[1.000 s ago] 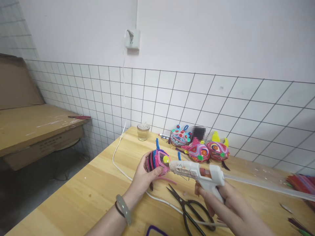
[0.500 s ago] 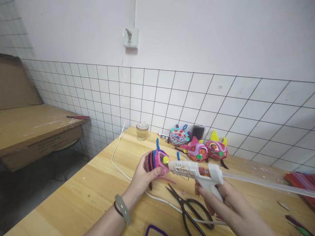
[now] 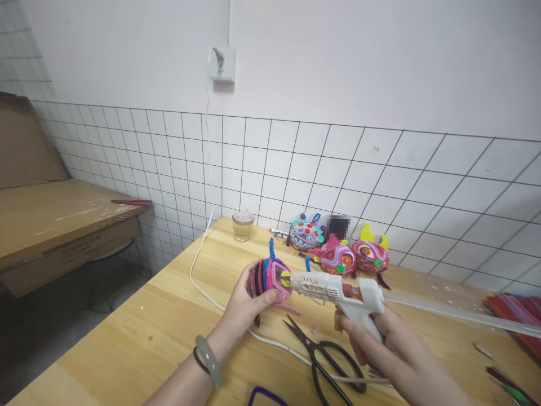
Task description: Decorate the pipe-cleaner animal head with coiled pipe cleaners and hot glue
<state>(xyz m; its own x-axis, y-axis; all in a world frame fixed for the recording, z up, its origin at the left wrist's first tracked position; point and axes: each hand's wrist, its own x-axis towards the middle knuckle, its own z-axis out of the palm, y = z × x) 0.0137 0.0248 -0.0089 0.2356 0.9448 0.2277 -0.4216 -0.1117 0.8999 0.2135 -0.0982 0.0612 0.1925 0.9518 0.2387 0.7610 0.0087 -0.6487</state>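
My left hand is wrapped round a small striped pipe-cleaner ornament in pink, black and blue, with a yellow disc on its right face and a blue stem on top. In my right hand is a white glue gun, its nozzle pointing left at the yellow disc. The tip is at or very close to the disc; I cannot tell if they touch. A clear glue stick runs out of the gun's back. Black-handled scissors lie below the gun, crossed by a white cord.
Several finished-looking ornaments sit along the wall behind the gun. A lidded glass of pale liquid stands at the table's back corner. Colourful pipe cleaners lie at right, a purple loop in front. A socket is on the wall.
The glue gun's nozzle has drawn slightly right from the ornament, so more of the yellow disc and nozzle tip shows. Both hands keep their hold; the view has shifted slightly.
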